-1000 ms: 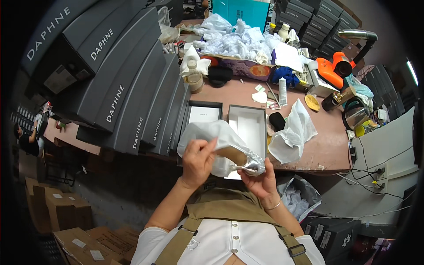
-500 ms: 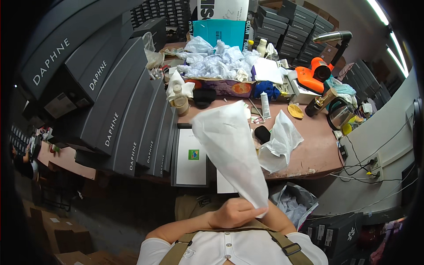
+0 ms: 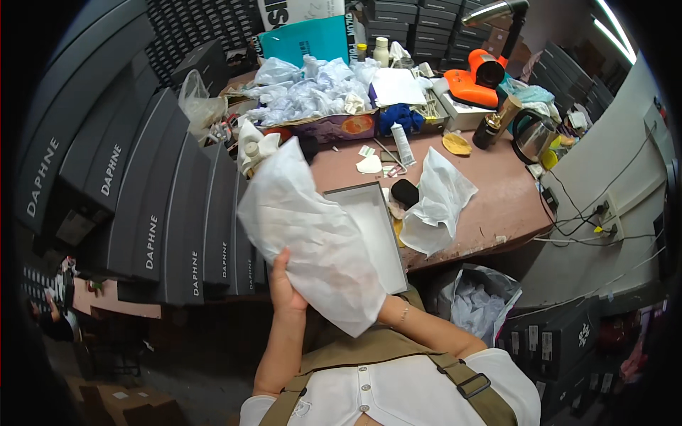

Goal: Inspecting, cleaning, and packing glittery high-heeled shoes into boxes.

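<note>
A thin white cloth bag or sheet (image 3: 316, 248) is spread out in front of me over the table's front edge. My left hand (image 3: 285, 287) grips its left side, with the thumb on the near face and the fingers hidden behind. My right hand is covered by the white material; only the wrist and a bracelet show, and I cannot tell whether it is inside or behind. Partly under the bag stands an open shallow grey box (image 3: 383, 238), pale inside. A second white cloth piece (image 3: 440, 202) lies crumpled to its right, beside a black rounded object (image 3: 405, 192).
Dark shoe boxes (image 3: 167, 206) are stacked along the left. Behind, a carton (image 3: 323, 128) overflows with crumpled white paper. A white tube (image 3: 402, 145), yellow sponge (image 3: 457, 145), orange device (image 3: 472, 89) and kettle (image 3: 534, 136) stand on the table. A bin bag (image 3: 476, 305) sits below right.
The white bag has shifted left and spread wider. My left hand now holds its left side, and my right hand is covered by it. The grey box now sits further right; the view has turned.
</note>
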`<control>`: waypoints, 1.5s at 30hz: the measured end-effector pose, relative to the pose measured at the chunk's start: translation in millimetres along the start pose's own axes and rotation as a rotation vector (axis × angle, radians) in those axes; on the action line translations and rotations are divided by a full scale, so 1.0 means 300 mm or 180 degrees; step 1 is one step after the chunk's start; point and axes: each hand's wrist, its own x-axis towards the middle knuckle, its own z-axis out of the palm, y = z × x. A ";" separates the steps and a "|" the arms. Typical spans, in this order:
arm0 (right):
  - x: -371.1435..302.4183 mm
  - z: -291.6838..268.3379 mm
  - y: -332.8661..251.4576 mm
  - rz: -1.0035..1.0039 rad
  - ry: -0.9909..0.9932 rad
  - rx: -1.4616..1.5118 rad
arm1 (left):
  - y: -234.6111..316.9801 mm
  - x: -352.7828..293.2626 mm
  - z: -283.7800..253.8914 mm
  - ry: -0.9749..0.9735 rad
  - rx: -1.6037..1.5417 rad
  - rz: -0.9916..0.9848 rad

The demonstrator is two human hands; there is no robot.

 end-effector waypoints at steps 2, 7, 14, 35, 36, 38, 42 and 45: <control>-0.120 -0.081 -0.018 0.1017 -0.1055 0.0963 | 0.028 0.032 0.014 0.0122 0.0311 0.0691; -0.151 -0.158 -0.108 0.0226 -0.0520 0.4827 | -0.214 -0.073 0.124 -0.0257 0.1143 0.1348; -0.286 -0.408 -0.017 0.0024 0.1892 0.3299 | -0.204 0.047 0.108 -0.3196 0.4884 -0.0044; -0.195 -0.569 0.157 -0.1267 0.1466 0.2072 | -0.420 0.407 0.149 -0.4267 0.7570 0.2284; -0.196 -0.570 0.130 -0.1303 0.1452 0.2283 | -0.360 0.418 0.167 -0.3835 0.7006 0.2363; -0.186 -0.542 0.131 -0.1243 0.1613 0.2143 | -0.247 0.446 0.204 -0.2818 0.5753 0.2826; -0.029 -0.411 0.006 -0.0289 0.0950 0.0892 | -0.069 0.445 0.237 -0.0785 0.2758 0.2677; 0.105 -0.282 0.145 -0.0057 -0.0329 -0.1681 | -0.018 0.357 0.305 -0.0879 0.2898 0.3010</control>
